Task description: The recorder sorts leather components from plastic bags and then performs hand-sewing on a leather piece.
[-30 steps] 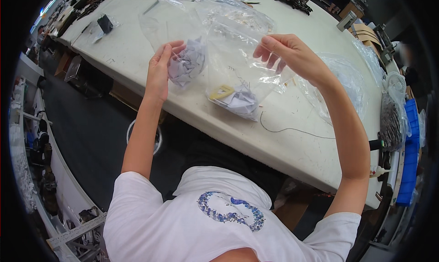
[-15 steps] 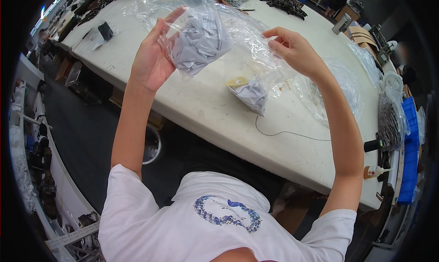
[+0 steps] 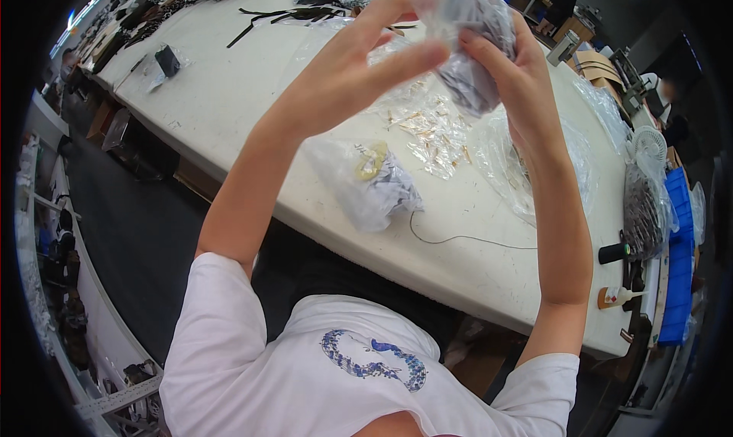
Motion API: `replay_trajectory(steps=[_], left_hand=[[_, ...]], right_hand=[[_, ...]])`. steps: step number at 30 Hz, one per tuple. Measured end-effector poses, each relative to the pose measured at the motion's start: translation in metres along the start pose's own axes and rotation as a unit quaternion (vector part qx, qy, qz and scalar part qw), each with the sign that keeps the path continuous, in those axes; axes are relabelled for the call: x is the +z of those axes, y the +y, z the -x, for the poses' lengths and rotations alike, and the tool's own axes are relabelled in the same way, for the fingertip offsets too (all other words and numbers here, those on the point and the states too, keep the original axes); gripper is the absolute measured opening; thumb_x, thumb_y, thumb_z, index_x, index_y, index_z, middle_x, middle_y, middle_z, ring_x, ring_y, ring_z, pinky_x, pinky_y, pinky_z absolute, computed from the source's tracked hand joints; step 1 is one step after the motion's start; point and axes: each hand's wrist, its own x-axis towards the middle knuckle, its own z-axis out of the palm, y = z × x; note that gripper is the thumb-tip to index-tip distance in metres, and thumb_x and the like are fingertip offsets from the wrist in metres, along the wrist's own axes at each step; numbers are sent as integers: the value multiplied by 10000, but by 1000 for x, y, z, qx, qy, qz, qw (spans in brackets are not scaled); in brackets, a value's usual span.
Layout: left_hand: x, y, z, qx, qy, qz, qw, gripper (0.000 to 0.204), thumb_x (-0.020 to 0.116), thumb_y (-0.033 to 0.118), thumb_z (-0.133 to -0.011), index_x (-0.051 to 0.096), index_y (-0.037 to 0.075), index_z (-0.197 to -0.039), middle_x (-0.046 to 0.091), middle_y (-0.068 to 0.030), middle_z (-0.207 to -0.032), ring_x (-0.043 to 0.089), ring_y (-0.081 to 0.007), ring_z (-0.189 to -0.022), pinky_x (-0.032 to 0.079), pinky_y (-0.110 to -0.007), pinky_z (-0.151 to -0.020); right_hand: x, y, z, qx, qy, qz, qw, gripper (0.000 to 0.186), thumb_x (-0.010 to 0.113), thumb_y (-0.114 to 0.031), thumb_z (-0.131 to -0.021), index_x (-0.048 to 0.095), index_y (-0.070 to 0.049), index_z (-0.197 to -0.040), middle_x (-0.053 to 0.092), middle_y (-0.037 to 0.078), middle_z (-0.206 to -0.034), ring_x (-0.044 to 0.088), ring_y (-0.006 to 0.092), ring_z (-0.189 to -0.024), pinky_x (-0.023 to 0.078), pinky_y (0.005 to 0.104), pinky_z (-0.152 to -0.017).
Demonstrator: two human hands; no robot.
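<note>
My right hand [image 3: 523, 74] is closed round a clear plastic bag [image 3: 475, 86] of grey-white pieces, held up over the far part of the table, its thumb pressed on the near side. Beside the bag's left side, my left hand [image 3: 355, 74] has its fingers and thumb spread apart; the fingertips are smeared by motion, and whether they touch the plastic is unclear. Below lies another clear bag [image 3: 393, 193] with similar pieces and a yellow ring-like item [image 3: 372, 161]. Small gold-coloured pieces in clear plastic [image 3: 439, 135] rest behind it.
On the white table [image 3: 458, 265] are a thin dark cord [image 3: 473, 238], a large clear bag [image 3: 500, 166], a black object [image 3: 167, 61] and dark strips [image 3: 286, 15]. Along the right edge are a thread spool [image 3: 613, 253], a glue bottle [image 3: 617, 296], a small fan [image 3: 649, 141] and blue bins [image 3: 676, 261].
The held bag has passed from my left hand to my right and moved rightward. My left hand has opened and come right. The lower bag now shows more fully.
</note>
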Motion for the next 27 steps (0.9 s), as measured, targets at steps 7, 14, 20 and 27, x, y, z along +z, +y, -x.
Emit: replay_trajectory(steps=[7, 14, 20, 27], left_hand=[[-32, -7, 153, -144, -437, -301, 835, 1311, 842, 642, -535, 205, 139, -1564, 153, -215, -1602, 135, -407, -1483, 102, -556, -1193], [-20, 10, 216, -229, -401, -325, 825, 1222, 900, 439, -509, 285, 218, -1543, 81, -184, -1606, 88, -379, -1490, 97, -587, -1197], [-13, -38, 221, -101, -150, -303, 936, 348, 673, 57, -849, 657, 75, -1195, 654, -104, -1142, 628, -311, -1046, 482, -398, -935], [-116, -76, 111, -315, 342, -43, 884, 248, 623, 192, -975, 693, 3, -1119, 634, 24, -855, 522, -31, -646, 436, -180, -569]], right_hand=[[-35, 48, 53, 214, -30, 27, 976, 388, 682, -129, -849, 560, -20, -1201, 648, 44, -992, 613, 102, -889, 484, 250, -820], [-2, 100, 93, 296, -82, 63, 949, 480, 681, -166, -832, 530, -21, -1264, 631, 64, -1033, 601, 136, -939, 481, 275, -849], [11, 115, 92, 272, -98, 52, 956, 504, 655, -163, -811, 524, -27, -1279, 628, 92, -1040, 604, 165, -965, 481, 304, -870], [-23, 100, 90, 281, -86, 43, 955, 531, 652, -163, -802, 523, -49, -1305, 615, 70, -1047, 594, 158, -950, 475, 293, -855]])
